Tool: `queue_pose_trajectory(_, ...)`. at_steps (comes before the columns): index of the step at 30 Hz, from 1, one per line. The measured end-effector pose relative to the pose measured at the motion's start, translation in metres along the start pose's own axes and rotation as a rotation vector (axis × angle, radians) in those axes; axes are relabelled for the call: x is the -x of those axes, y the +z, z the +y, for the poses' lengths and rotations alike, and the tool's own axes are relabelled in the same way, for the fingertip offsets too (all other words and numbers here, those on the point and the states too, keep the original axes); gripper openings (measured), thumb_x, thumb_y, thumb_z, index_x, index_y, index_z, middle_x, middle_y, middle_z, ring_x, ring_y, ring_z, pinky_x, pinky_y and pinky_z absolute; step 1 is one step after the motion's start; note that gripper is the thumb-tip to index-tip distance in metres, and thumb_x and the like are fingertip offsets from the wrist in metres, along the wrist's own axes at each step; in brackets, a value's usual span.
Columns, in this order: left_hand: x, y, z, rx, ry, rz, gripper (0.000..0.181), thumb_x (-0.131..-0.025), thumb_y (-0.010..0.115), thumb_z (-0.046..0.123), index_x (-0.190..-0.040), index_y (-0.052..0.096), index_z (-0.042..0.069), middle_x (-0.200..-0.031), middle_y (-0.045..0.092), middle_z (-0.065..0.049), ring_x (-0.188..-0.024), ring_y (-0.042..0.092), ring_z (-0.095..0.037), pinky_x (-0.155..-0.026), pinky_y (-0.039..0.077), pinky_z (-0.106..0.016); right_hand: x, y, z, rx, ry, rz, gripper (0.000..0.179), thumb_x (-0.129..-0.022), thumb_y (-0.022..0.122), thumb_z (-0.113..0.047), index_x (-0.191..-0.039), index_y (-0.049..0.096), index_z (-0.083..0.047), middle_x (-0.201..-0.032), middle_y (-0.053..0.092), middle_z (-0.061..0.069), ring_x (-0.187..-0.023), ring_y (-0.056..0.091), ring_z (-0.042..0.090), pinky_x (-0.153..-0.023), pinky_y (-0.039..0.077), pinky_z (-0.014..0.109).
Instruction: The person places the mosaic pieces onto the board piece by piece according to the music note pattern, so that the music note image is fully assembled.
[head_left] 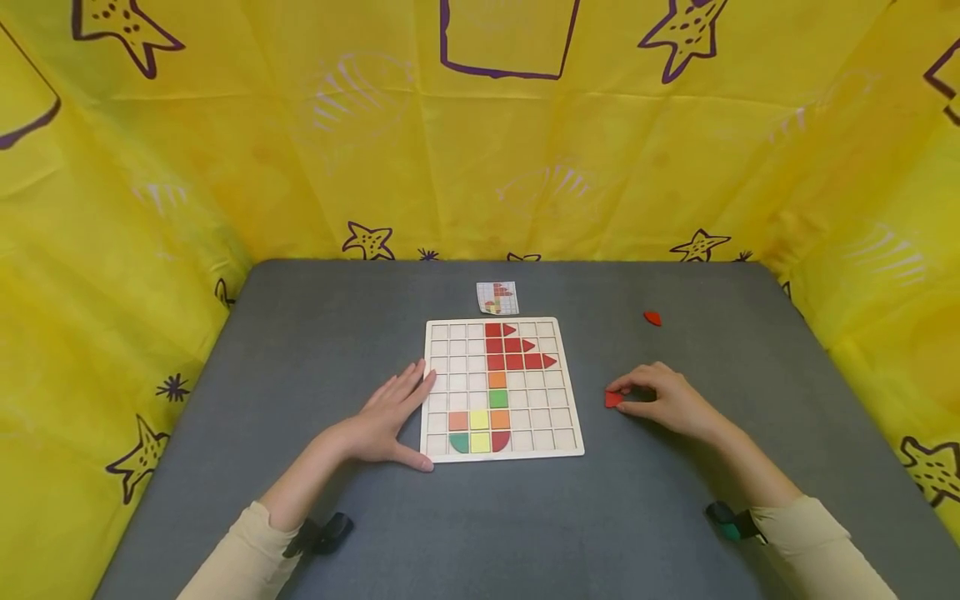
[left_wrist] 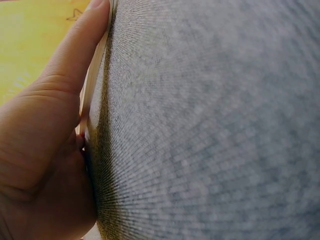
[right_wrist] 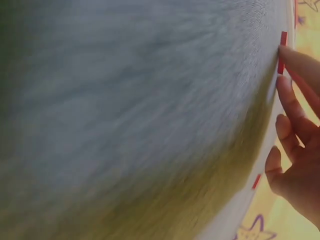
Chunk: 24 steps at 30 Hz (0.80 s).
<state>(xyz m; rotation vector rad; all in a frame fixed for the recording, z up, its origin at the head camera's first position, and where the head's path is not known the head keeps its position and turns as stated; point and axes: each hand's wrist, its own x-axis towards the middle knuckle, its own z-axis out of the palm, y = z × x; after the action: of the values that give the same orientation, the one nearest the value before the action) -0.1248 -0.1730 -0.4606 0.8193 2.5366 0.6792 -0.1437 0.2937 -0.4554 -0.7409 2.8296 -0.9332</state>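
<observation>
A pale wooden grid board (head_left: 545,418) lies on the table with coloured tiles set in its cells. Red squares and triangles form three rows at its top, and orange, green, yellow and red pieces run down below them. My left hand (head_left: 381,422) rests along the board's left edge, fingers spread, its thumb at the near left corner; the left wrist view shows that thumb (left_wrist: 75,55) beside the board's rim. To the right of the board, my right hand (head_left: 672,402) pinches a small red tile (head_left: 612,400) between thumb and fingers, close over the table.
A small printed card (head_left: 486,292) with a coloured grid pattern lies just behind the board. Another red piece (head_left: 653,318), pointed in outline, lies farther back on the right of the grey table (head_left: 337,308). Yellow patterned cloth (head_left: 480,167) hangs around the table.
</observation>
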Motion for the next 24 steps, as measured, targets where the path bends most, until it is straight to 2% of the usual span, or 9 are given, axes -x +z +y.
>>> queue_pose_trajectory(3, -0.001, 0.0, 0.0, -0.006, 0.0, -0.002, 0.128, -0.068, 0.078, 0.065, -0.157, 0.006, 0.008, -0.162, -0.007, -0.014, -0.148, -0.006, -0.031, -0.116, 0.005, -0.053, -0.011, 0.004, -0.003, 0.005, -0.018, 0.014, 0.024, -0.085, 0.076, -0.014, -0.107, 0.075, -0.02, -0.1, 0.067, -0.005, -0.09, 0.047, 0.017, -0.071, 0.028, 0.037)
queue_pose_trajectory(7, -0.001, 0.001, 0.0, -0.004, 0.001, -0.003, 0.128, -0.068, 0.078, 0.065, -0.157, 0.006, 0.008, -0.162, -0.007, -0.014, -0.148, -0.005, -0.031, -0.116, 0.005, -0.053, -0.017, 0.008, -0.006, 0.018, 0.004, 0.056, 0.023, -0.085, 0.077, -0.018, -0.108, 0.075, -0.015, -0.104, 0.067, 0.001, -0.092, 0.046, 0.021, -0.072, 0.029, 0.039)
queue_pose_trajectory(14, -0.001, 0.0, 0.0, -0.005, -0.005, -0.007, 0.128, -0.069, 0.078, 0.064, -0.157, 0.005, 0.007, -0.162, -0.008, -0.014, -0.148, -0.006, -0.031, -0.116, 0.005, -0.053, -0.021, 0.015, -0.006, -0.028, 0.044, 0.027, 0.033, -0.075, 0.086, -0.028, -0.103, 0.073, -0.016, -0.101, 0.064, 0.0, -0.093, 0.046, 0.02, -0.079, 0.035, 0.038)
queue_pose_trajectory(24, -0.001, 0.001, -0.001, -0.002, 0.002, -0.006, 0.128, -0.068, 0.076, 0.066, -0.157, 0.005, 0.008, -0.162, -0.008, -0.014, -0.148, -0.007, -0.03, -0.116, 0.004, -0.053, -0.023, 0.021, -0.01, -0.021, 0.085, 0.068, 0.026, -0.073, 0.087, -0.033, -0.09, 0.071, -0.022, -0.093, 0.062, -0.003, -0.088, 0.044, 0.019, -0.075, 0.029, 0.039)
